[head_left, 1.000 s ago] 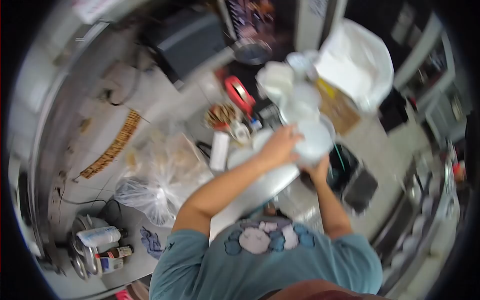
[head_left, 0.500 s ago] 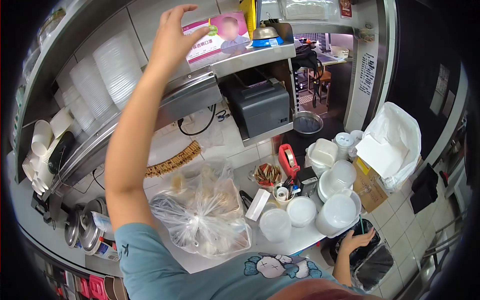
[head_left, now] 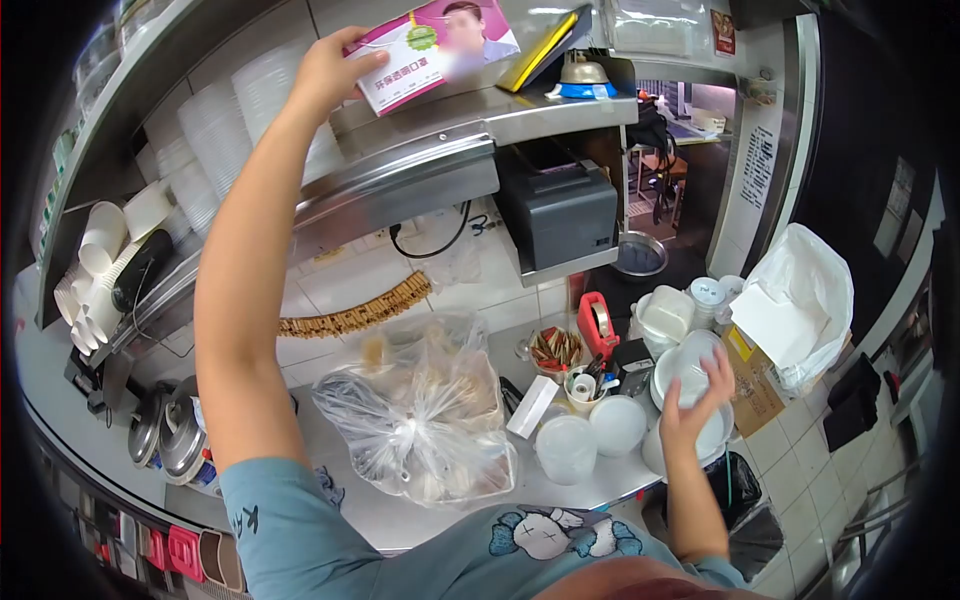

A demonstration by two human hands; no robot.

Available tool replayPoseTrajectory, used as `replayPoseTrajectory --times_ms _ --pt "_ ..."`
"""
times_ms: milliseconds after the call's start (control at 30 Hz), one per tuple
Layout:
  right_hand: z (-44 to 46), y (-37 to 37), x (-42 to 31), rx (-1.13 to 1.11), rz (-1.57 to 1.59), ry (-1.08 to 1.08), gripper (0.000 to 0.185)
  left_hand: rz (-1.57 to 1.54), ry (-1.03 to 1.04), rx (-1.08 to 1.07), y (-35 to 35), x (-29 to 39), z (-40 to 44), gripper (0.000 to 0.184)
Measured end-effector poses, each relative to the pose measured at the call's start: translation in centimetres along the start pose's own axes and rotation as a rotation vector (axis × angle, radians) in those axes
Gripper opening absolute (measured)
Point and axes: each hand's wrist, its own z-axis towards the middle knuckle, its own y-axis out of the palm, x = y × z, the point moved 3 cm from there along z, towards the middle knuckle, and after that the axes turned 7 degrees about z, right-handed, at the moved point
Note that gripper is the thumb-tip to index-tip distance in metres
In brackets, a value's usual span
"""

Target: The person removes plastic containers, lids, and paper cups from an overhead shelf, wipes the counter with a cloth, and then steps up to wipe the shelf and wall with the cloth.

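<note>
My left hand (head_left: pixel 338 72) grips the left end of a pink and white printed box (head_left: pixel 435 50), which is tilted and held over the upper metal shelf (head_left: pixel 420 145). My right hand (head_left: pixel 695 405) is raised, fingers spread and empty, above the stacked translucent lids and tubs (head_left: pixel 715 430) at the right of the counter. Left of that hand are two round white-lidded tubs (head_left: pixel 567 450). A yellow and black folder (head_left: pixel 545 48) leans on the shelf beside a bell with a blue base (head_left: pixel 583 78).
A knotted clear plastic bag (head_left: pixel 420 420) lies on the counter. Behind it stand a red tape dispenser (head_left: pixel 598 325) and a cup of pens (head_left: pixel 583 387). A dark printer (head_left: pixel 558 215) sits under the shelf. Stacked clear containers (head_left: pixel 215 140) fill the upper left.
My left hand has closed on the printed box and tilted it away from its place by the bell. My right hand has risen from beside the bin to over the tubs. The view has shifted.
</note>
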Motion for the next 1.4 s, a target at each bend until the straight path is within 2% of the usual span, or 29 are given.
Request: replayPoseTrajectory --times_ms 67,133,167,200,233,267,333,367,433,467,533,633,667,700,767,867,900,933,967,1000,1033,1100,1167,1267,1300,1367,1400 --pt "8.7 2.7 -6.4 0.001 0.171 -0.264 0.054 -0.055 -0.026 0.003 -2.2 -0.6 -1.3 0.044" --pt "17.3 5.2 -13.0 0.005 0.351 -0.462 0.042 -0.031 -0.021 -0.019 -3.1 -0.8 -3.0 0.044" --pt "21.1 6.8 -15.3 0.008 0.42 -0.514 0.037 -0.008 -0.016 -0.039 -3.6 -1.0 -3.9 0.044" --pt "24.6 8.9 -17.0 -0.028 0.512 -0.459 0.034 -0.003 -0.021 -0.028 -4.4 -1.2 -4.7 0.044" --pt "28.1 11.1 -18.3 -0.011 0.493 -0.593 0.033 0.02 -0.039 -0.017 -5.2 -1.4 -5.3 0.045" --pt "30.9 13.3 -19.4 -0.042 0.343 -0.631 0.034 0.044 -0.061 -0.01 -5.8 -1.8 -6.0 0.046" --pt "35.6 18.6 -20.2 -0.145 0.173 -0.803 0.044 0.064 -0.093 -0.025 -7.2 -3.0 -7.5 0.045" --pt "36.8 19.3 -21.3 -0.152 0.177 -0.807 0.044 0.064 -0.101 -0.023 -8.0 -3.2 -8.3 0.045" --pt "38.2 21.7 -22.9 -0.664 -0.164 -0.659 0.06 -0.008 -0.075 0.017 -9.8 -3.1 -10.8 0.047" --pt "38.9 22.9 -22.9 -0.679 -0.164 -0.664 0.06 -0.019 -0.028 0.045 -10.7 -3.0 -12.3 0.048" --pt "40.5 25.7 -22.5 -0.825 -0.301 -0.657 0.08 0.04 0.008 0.144 -13.5 -1.4 -16.0 0.044" --pt "42.4 28.0 -21.6 -0.887 -0.233 -0.707 0.087 0.024 0.024 0.182 -17.9 -1.0 -21.7 0.048" --pt "43.2 29.1 -21.0 -0.898 -0.153 -0.798 0.089 0.001 -0.007 0.205 -19.4 -1.3 -23.9 0.049" --pt "43.4 29.6 -20.9 -0.917 -0.148 -0.754 0.092 0.058 -0.105 0.225 -20.9 -0.9 -26.5 0.051" --pt "44.0 30.3 -20.8 -0.895 -0.093 -0.941 0.096 0.046 -0.179 0.278 -23.9 -3.4 -32.1 0.048" --pt "41.5 28.1 -22.8 -0.904 -0.252 -0.938 0.092 -0.053 -0.231 0.353 -25.8 -4.7 -40.7 0.053" --pt "41.2 28.6 -22.2 -0.888 -0.272 -0.964 0.089 -0.017 -0.293 0.387 -26.5 -5.2 -43.5 0.054" --pt "42.6 30.8 -19.6 -0.929 -0.195 -1.108 0.088 0.016 -0.356 0.419 -27.1 -5.6 -46.4 0.054" --pt "42.2 30.9 -19.3 -0.906 -0.312 -1.043 0.089 0.047 -0.42 0.449 -27.8 -6.0 -49.4 0.054" --pt "43.2 31.9 -18.6 -0.98 -0.34 -1.084 0.089 0.111 -0.401 0.476 -27.7 -5.4 -50.7 0.053" --pt "45.3 34.7 -15.3 -0.939 -0.105 -1.079 0.086 0.176 -0.382 0.495 -27.4 -5.0 -51.8 0.051" --pt "45.0 35.9 -16.1 -0.873 -0.219 -1.043 0.082 0.342 -0.489 0.555 -27.4 -5.2 -54.6 0.049" --pt "43.3 33.5 -18.7 -0.801 -0.44 -1.15 0.078 0.383 -0.575 0.588 -27.7 -6.8 -58.8 0.046" --pt "41.5 32.4 -21.9 -0.757 -0.516 -1.198 0.074 0.468 -0.723 0.56 -26.7 -9.3 -64.4 0.047" --pt "40.8 31.9 -22.8 -0.732 -0.585 -1.146 0.07 0.474 -0.777 0.565 -26.0 -9.9 -65.8 0.047" --pt "40.4 30.9 -23.4 -0.718 -0.676 -1.068 0.066 0.706 -0.809 0.442 -24.6 -11.5 -68.6 0.047" --pt "40.9 31.3 -23.7 -0.692 -0.673 -1.11 0.065 0.7 -0.81 0.444 -23.6 -12.1 -69.7 0.047"
